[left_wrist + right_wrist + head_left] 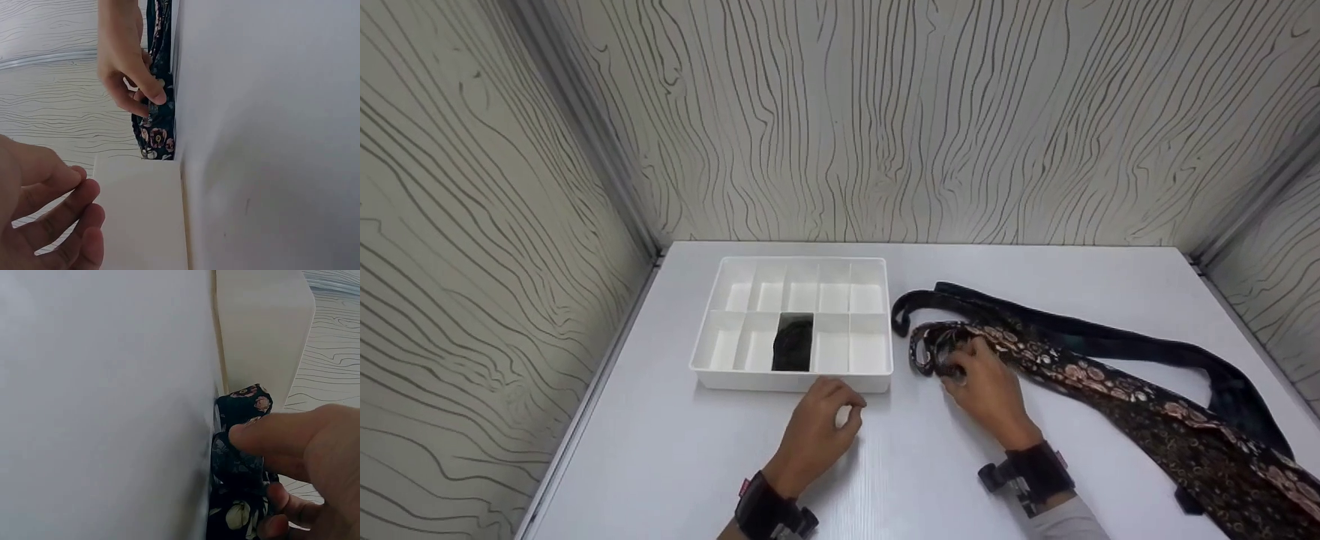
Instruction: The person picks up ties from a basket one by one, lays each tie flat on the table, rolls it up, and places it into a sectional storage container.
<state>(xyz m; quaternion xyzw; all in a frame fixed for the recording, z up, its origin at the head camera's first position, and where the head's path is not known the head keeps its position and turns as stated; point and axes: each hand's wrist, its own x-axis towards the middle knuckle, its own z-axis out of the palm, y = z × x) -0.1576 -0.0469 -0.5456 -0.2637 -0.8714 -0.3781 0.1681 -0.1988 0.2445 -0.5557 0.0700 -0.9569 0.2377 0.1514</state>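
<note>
Tray (750,381) sits on the table (660,450), left of centre, two rows of five slots. Cloth (793,346) in near row, middle slot. Near tie (1080,371) lies right of tray, running from beside it out to the near right; far tie (1117,343) behind it. Right hand (986,390) at near tie's left end. Left hand (817,435) on tray's near side, toward its right; can't tell if touching. Walls left (457,262), right (1290,360), far (840,135).
</note>
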